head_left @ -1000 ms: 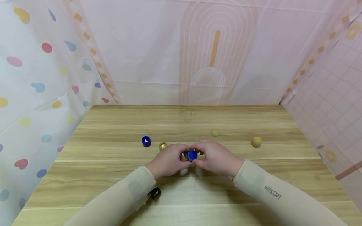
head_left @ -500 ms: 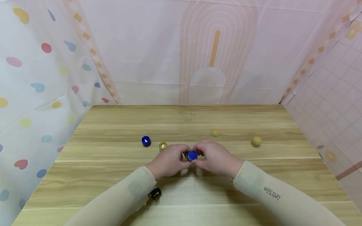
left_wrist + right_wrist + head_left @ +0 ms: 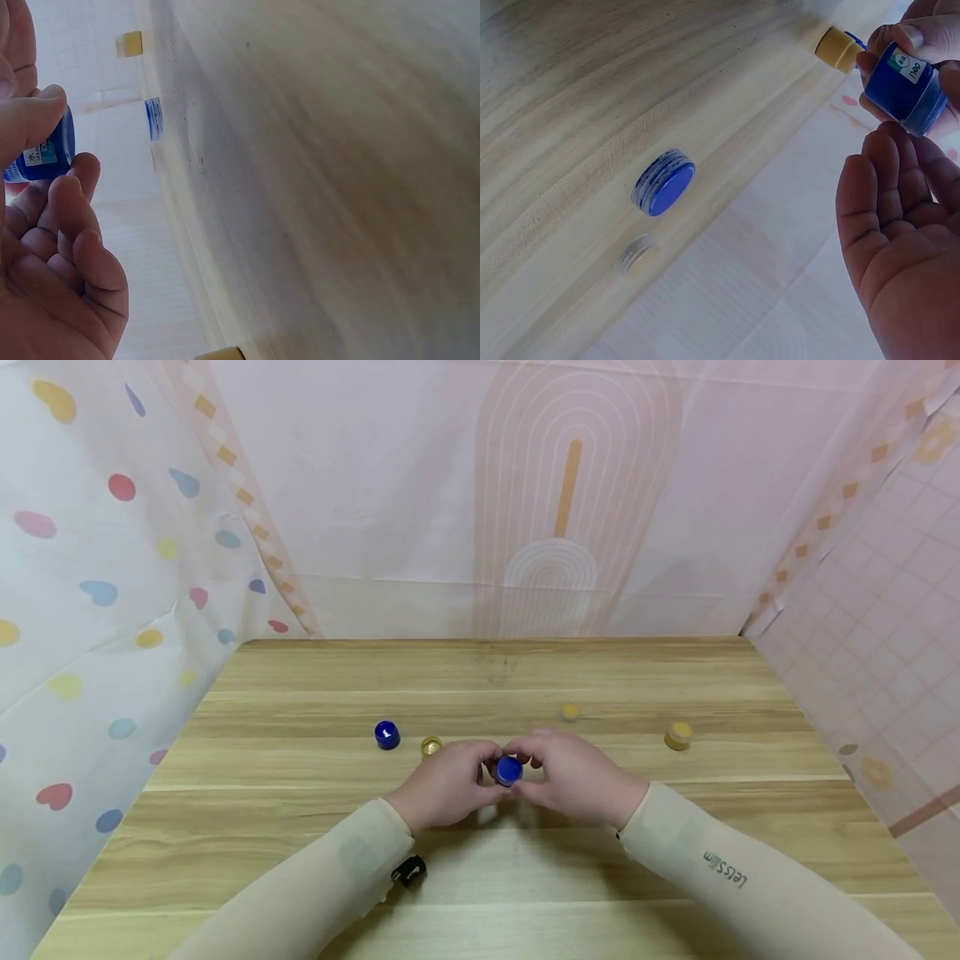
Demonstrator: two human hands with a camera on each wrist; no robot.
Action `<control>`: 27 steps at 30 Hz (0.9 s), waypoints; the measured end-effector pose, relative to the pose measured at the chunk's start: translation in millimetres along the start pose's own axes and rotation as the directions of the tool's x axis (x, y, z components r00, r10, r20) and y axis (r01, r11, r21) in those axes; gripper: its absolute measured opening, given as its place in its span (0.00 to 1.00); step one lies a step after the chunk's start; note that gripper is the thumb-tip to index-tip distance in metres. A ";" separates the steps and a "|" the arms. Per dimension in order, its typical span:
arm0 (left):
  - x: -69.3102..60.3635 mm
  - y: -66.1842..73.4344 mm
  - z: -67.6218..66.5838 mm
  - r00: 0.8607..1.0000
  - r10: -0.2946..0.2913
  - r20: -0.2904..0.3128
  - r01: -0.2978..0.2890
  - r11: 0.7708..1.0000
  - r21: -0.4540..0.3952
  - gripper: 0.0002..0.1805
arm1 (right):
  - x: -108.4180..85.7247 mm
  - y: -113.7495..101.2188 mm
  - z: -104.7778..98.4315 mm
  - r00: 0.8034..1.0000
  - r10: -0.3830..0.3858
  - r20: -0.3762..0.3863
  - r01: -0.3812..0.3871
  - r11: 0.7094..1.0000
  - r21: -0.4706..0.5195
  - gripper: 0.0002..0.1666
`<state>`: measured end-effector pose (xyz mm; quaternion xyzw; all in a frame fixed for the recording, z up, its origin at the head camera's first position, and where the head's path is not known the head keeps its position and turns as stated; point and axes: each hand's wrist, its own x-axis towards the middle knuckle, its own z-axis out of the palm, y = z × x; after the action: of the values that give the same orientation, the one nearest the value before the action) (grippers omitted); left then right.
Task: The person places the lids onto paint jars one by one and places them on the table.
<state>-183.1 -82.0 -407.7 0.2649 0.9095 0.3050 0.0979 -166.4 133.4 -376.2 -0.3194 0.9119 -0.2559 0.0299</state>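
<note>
Both hands hold one small blue jar (image 3: 509, 770) above the table, its round blue top facing up. My left hand (image 3: 447, 783) pinches it from the left, and my right hand (image 3: 576, 778) has thumb and fingers round its right side. In the right wrist view the jar (image 3: 887, 88) shows a white and green label and a clear ridged rim by the fingers of my right hand (image 3: 907, 247). The left wrist view shows a thumb lying across the jar (image 3: 54, 163), above the curled fingers of my left hand (image 3: 67, 262).
Left of the hands stand an open blue pot (image 3: 387, 735) and a gold pot (image 3: 431, 745). Beyond the right hand lie a small yellow lid (image 3: 570, 712) and a yellow jar (image 3: 678, 736). A blue lid (image 3: 664, 182) shows in the right wrist view. Fabric walls border the wooden table (image 3: 480, 677).
Both hands keep their grip on the blue jar, which has shifted only very slightly. The other pots and lids stand where they were.
</note>
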 end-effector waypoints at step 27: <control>-1.2 5.2 -2.1 1.000 0.017 -0.010 -0.017 1.000 0.019 0.09 | -0.6 -0.4 0.8 0.999 -0.031 -0.015 0.031 0.999 -0.012 0.20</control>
<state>-180.6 -80.2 -402.9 0.2722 0.9105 0.2986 0.0880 -165.6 133.1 -376.8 -0.3317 0.9086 -0.2532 0.0171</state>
